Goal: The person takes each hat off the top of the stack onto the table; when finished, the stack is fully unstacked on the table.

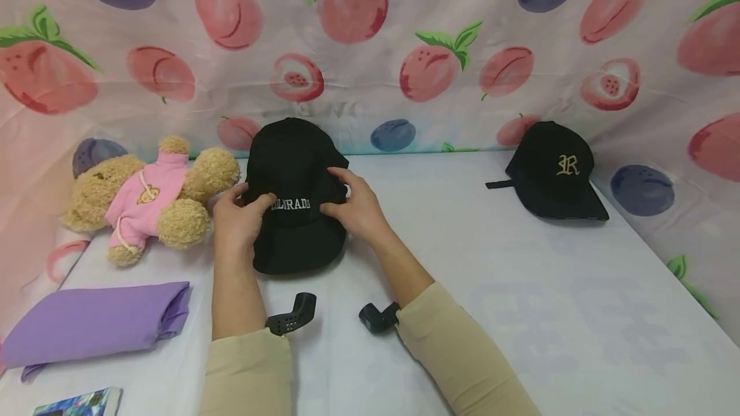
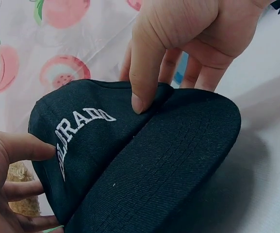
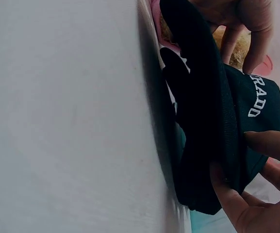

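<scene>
A black baseball cap [image 1: 299,239] with white COLORADO lettering faces me near the back of the table, brim toward me. My left hand [image 1: 238,216] grips its left side, thumb on the front panel beside the first letters. The right hand [image 1: 360,207] holds the opposite side, its thumb near the seam where crown meets brim. In the left wrist view, the fingers of both hands pass behind the crown [image 2: 89,136]. More dark fabric [image 3: 193,145] shows under the brim in the right wrist view.
Left of the cap lies a teddy bear [image 1: 147,194] in a pink outfit. A folded purple cloth [image 1: 98,323] and a colourful box or book [image 1: 81,403] are nearer. Another black cap [image 1: 555,172] with a gold R sits far right. A fruit-print curtain [image 1: 358,108] borders the table.
</scene>
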`<state>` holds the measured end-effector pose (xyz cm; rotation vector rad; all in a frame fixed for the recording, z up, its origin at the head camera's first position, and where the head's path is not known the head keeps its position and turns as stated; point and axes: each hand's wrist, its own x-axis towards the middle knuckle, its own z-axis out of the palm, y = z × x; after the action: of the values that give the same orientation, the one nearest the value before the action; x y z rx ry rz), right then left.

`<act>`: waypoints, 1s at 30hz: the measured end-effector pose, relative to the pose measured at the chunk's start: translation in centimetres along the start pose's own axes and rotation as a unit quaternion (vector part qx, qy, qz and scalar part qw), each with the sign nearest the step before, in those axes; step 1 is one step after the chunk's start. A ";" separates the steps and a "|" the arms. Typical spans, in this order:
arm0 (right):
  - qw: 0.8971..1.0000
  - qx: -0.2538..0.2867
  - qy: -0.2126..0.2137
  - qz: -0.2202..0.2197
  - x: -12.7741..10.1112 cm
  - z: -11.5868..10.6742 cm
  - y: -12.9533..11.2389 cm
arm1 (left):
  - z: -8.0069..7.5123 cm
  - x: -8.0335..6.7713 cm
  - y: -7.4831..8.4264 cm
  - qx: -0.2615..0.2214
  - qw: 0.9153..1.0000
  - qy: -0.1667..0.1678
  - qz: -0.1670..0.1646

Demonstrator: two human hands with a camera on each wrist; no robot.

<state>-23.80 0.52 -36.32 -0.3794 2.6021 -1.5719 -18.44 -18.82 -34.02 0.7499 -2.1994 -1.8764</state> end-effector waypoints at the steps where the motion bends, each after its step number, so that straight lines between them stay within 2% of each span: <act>1: 1.000 0.001 0.000 0.001 0.0 0.0 0.0 | 0.0 0.0 0.0 0.002 1.000 0.000 -0.001; 22: 1.000 0.027 0.007 -0.001 -0.4 -1.3 -0.8 | 0.2 -1.0 1.3 0.016 1.000 0.003 0.010; 30: 0.999 0.044 0.010 -0.010 -0.5 -2.2 -1.2 | 0.2 -1.5 2.1 0.001 1.000 -0.004 0.016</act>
<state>-23.56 1.99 -34.21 -0.3856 2.5415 -1.6976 -17.81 -17.74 -31.73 0.7062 -2.2040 -1.8659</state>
